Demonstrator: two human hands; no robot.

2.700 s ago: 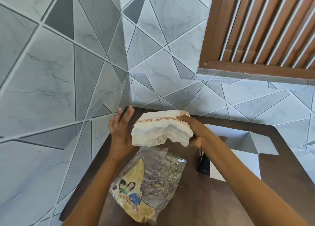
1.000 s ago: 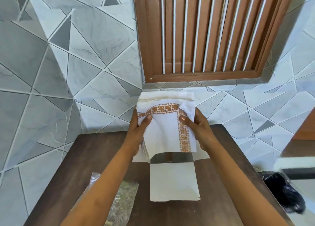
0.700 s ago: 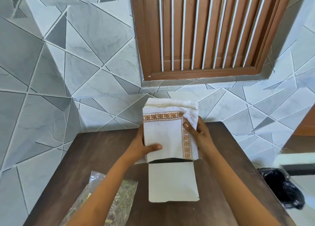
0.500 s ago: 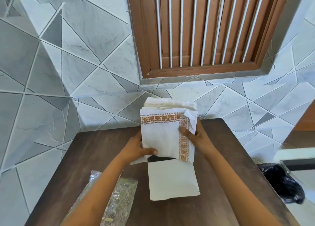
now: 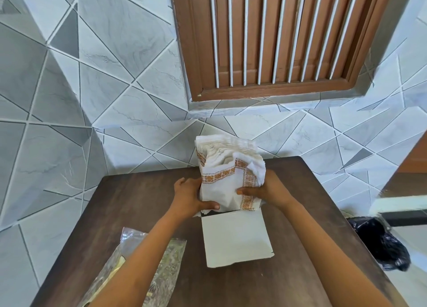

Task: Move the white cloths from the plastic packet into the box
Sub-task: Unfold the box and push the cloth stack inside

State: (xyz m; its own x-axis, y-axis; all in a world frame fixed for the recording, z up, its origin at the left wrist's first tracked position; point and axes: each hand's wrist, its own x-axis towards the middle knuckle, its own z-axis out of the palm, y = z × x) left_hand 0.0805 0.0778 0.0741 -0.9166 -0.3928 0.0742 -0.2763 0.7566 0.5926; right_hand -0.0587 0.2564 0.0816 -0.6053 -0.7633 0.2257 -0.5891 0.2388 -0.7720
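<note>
While both hands [image 5: 188, 198] [image 5: 270, 187] clasp white cloths [image 5: 219, 191] above the box [image 5: 235, 237], plastic packet [image 5: 172, 258] under left forearm [image 5: 143, 260], black bag [image 5: 379, 244] beside table [image 5: 129, 202].

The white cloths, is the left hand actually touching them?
Touching. The head view shows the left hand gripping the white cloths, thumb pressed across their front face.

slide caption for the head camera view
Left hand and right hand grip the white cloths at the mouth of the open box; plastic packet lies nearby on the table.
</note>
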